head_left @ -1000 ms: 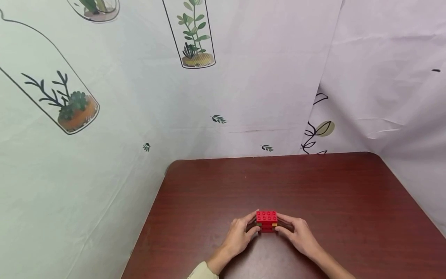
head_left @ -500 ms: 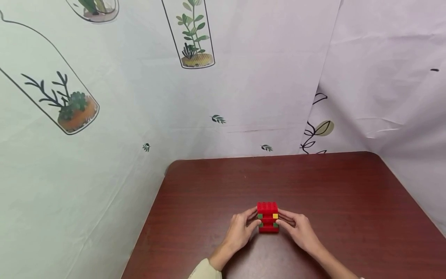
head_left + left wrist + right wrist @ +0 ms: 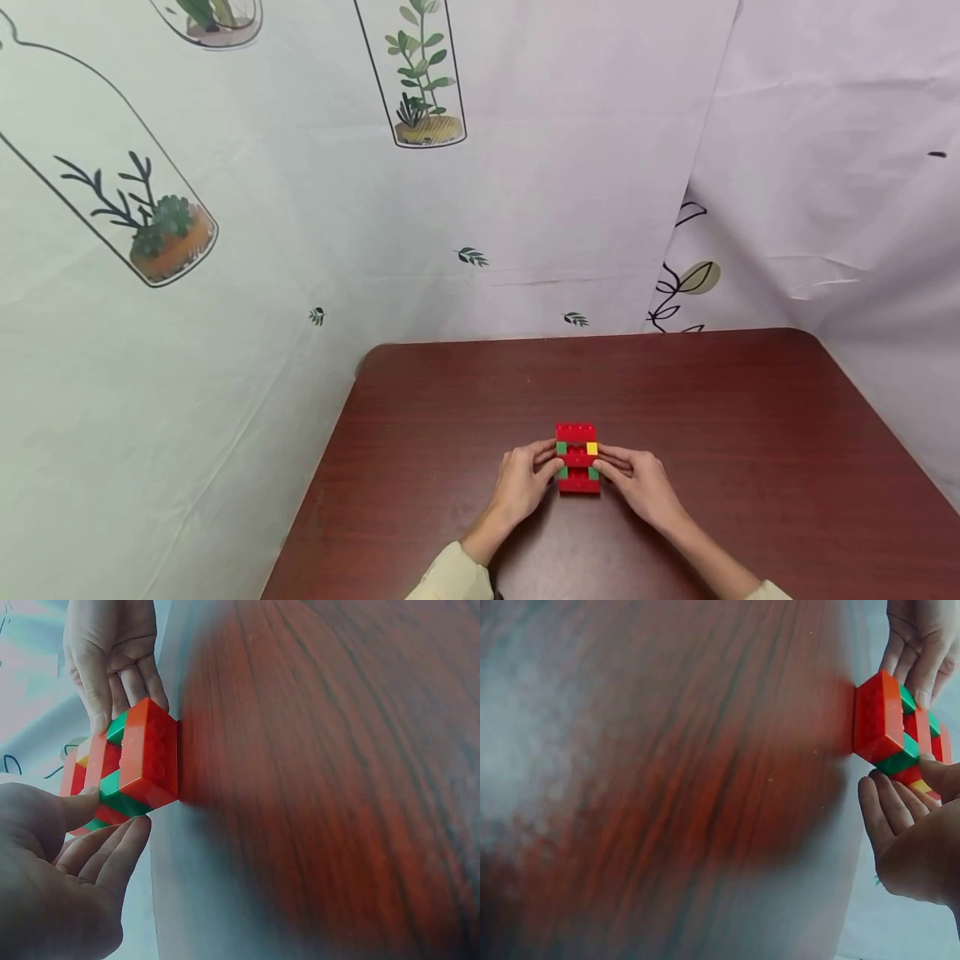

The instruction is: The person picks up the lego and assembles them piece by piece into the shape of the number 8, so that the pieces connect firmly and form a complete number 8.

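A stack of toy building bricks (image 3: 577,460) is held between both hands over the middle of the table. Its three red layers are separated by small green bricks and one yellow brick (image 3: 592,448) at the ends, with gaps between them. My left hand (image 3: 519,482) pinches the left end, thumb in front and fingers behind. The right hand (image 3: 645,486) grips the opposite end the same way. In the left wrist view, the lowest red brick (image 3: 146,754) shows its hollow underside towards the tabletop. Whether the stack touches the table I cannot tell.
The dark red-brown wooden table (image 3: 450,400) has rounded far corners. Behind it and at the left hangs white cloth (image 3: 570,208) printed with plants in jars; more cloth falls along the right side.
The stack has tipped back and moved slightly away, so its studded top has turned from view and its layered front shows. Both hands have moved with it, keeping their grip.
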`<action>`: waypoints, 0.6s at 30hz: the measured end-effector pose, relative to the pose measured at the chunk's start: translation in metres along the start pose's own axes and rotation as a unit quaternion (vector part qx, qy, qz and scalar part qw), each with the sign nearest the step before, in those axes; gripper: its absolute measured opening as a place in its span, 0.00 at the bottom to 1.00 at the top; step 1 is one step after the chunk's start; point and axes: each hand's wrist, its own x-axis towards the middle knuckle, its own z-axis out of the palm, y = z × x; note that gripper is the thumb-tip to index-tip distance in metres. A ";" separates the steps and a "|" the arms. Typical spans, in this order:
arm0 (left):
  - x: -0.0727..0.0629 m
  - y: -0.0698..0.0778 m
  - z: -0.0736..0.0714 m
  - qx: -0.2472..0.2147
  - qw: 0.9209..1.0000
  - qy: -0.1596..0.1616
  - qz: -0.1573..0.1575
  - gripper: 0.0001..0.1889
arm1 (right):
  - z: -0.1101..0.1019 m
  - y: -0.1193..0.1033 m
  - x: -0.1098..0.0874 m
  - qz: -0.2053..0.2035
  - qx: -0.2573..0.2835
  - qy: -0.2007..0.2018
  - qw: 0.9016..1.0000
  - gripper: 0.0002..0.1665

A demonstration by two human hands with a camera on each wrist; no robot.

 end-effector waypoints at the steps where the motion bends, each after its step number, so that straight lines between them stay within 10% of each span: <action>1: 0.001 0.000 0.001 -0.003 1.000 0.001 -0.004 0.19 | 0.000 0.001 0.001 0.003 -0.004 0.000 1.000 0.23; 18: 0.009 -0.004 0.008 0.043 0.998 0.043 -0.014 0.16 | 0.006 0.004 0.010 -0.026 -0.108 0.029 0.993 0.19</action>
